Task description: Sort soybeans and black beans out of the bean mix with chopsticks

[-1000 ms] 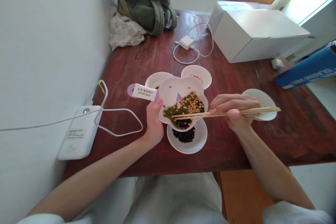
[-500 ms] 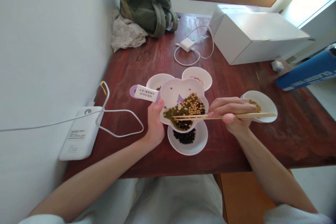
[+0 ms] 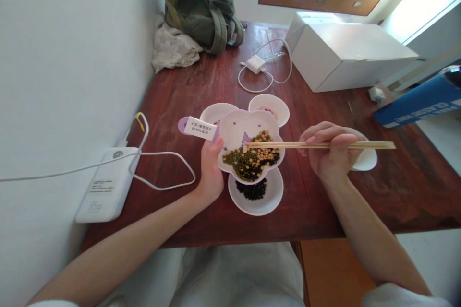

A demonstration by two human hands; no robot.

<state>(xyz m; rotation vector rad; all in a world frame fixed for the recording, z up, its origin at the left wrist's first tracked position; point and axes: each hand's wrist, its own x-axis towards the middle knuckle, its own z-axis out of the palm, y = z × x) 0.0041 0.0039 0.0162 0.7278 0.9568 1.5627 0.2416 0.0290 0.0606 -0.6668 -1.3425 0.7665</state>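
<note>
Seen from above, a person sits at a dark red wooden surface (image 3: pixel 201 81) set against a white wall. The left hand (image 3: pixel 210 172) holds a flower-shaped bowl (image 3: pixel 237 129) by its near left edge, fingers wrapped around the rim, lifted just above the other dishes. The bowl holds mixed beans (image 3: pixel 252 157), green, yellow and black, heaped in its near half. A purple handle with a white label (image 3: pixel 199 128) sticks out to the bowl's left.

The right hand (image 3: pixel 329 153) pinches a pair of chopsticks (image 3: pixel 317 145) between thumb and fingers. The sticks lie level, pressed close together, with their tips over the far edge of the beans.

Directly below the bowl sits a white saucer of black beans (image 3: pixel 255 192). Two more saucers (image 3: pixel 270 105) stand just behind the bowl, and another saucer (image 3: pixel 365 159) is partly hidden behind the right hand.

On the left, near the wall, lies a white power pack (image 3: pixel 104 187) with a looped cable. Farther back are a charger (image 3: pixel 255 64) with its cord, a green bag (image 3: pixel 201 2), and a white box (image 3: pixel 345 48). A blue box (image 3: pixel 418 100) lies at the right edge.
</note>
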